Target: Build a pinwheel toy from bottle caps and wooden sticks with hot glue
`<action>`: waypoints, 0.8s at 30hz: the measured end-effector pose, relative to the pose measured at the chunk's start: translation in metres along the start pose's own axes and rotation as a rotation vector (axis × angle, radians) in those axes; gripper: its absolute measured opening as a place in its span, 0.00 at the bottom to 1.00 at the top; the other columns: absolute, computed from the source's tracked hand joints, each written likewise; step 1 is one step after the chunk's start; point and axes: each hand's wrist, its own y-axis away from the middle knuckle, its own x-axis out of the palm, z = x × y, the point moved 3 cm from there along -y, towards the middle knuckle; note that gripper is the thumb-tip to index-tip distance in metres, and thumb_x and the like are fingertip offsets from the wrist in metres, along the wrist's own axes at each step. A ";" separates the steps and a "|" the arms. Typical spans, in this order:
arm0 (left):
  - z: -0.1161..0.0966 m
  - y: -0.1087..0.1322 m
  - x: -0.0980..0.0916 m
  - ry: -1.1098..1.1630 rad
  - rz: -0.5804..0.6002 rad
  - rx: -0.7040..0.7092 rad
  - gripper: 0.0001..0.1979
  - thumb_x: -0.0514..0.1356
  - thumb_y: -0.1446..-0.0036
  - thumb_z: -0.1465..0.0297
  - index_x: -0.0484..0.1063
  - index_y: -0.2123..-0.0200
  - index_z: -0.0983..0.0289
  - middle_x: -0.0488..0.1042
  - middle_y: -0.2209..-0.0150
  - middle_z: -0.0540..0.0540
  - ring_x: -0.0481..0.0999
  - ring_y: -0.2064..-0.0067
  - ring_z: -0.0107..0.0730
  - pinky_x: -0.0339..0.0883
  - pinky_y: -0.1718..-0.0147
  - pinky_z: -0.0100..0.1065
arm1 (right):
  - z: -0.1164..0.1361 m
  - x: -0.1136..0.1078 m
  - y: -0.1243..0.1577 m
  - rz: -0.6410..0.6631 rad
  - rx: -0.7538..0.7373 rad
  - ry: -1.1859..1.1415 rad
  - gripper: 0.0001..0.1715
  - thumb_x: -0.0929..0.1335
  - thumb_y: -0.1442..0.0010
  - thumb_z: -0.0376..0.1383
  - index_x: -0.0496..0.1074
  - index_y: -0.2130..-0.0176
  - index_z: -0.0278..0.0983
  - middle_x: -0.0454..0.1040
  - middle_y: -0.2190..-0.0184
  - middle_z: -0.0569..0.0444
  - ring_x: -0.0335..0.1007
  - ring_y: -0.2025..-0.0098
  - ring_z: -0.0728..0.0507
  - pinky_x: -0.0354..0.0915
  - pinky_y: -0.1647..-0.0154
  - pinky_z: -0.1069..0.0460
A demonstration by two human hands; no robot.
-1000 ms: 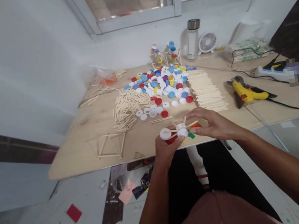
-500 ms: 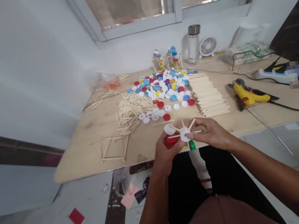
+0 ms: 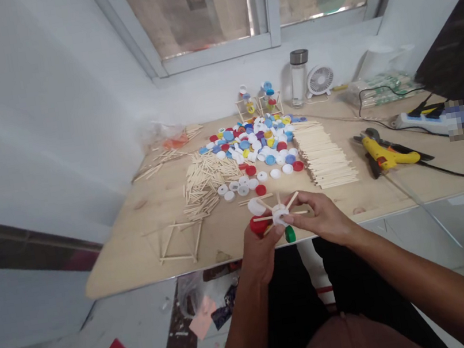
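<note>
Above the table's front edge I hold a small wheel of wooden sticks and bottle caps [image 3: 280, 213], its sticks fanning out from a white hub. My left hand [image 3: 261, 249] grips its left side, close to a red cap [image 3: 259, 225] and a white cap [image 3: 257, 207] on the stick ends. From the right, my right hand [image 3: 322, 216] pinches the hub and a stick with thumb and fingers. A green cap [image 3: 290, 234] hangs at the lower side. Where the fingers meet the wheel, some of it is hidden.
Loose bottle caps [image 3: 253, 141] lie heaped mid-table, between a scattered stick pile [image 3: 206, 178] and a neat stick row [image 3: 325, 154]. A stick frame [image 3: 181, 242] stands front left. At right lies a yellow glue gun [image 3: 386, 154]; behind are a glass bottle [image 3: 299, 79] and a fan [image 3: 320, 80].
Both hands, with the wheel between them, have shifted slightly left and down in view. The camera view has tilted a little, so the table sits lower. The grip looks the same.
</note>
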 end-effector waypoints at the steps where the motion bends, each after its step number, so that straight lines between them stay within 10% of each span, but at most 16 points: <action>1: 0.000 0.000 0.000 0.003 -0.011 0.002 0.16 0.72 0.64 0.69 0.77 0.67 0.63 0.80 0.64 0.53 0.77 0.60 0.36 0.66 0.53 0.37 | 0.000 0.001 -0.001 0.001 -0.008 0.004 0.14 0.70 0.47 0.46 0.72 0.67 0.37 0.76 0.65 0.52 0.72 0.59 0.43 0.66 0.56 0.48; 15: -0.006 -0.004 -0.003 -0.014 -0.093 0.018 0.17 0.73 0.66 0.66 0.77 0.69 0.62 0.79 0.67 0.52 0.76 0.61 0.35 0.66 0.56 0.36 | 0.002 0.004 -0.013 0.079 -0.058 0.019 0.15 0.70 0.46 0.46 0.72 0.66 0.37 0.76 0.63 0.51 0.72 0.57 0.42 0.65 0.54 0.47; 24: -0.003 -0.005 -0.017 0.087 -0.218 -0.009 0.18 0.74 0.68 0.70 0.76 0.69 0.62 0.78 0.70 0.49 0.75 0.64 0.27 0.66 0.57 0.30 | -0.003 -0.057 -0.039 -0.107 -0.142 0.399 0.16 0.66 0.42 0.44 0.74 0.57 0.38 0.76 0.56 0.49 0.70 0.51 0.40 0.62 0.50 0.45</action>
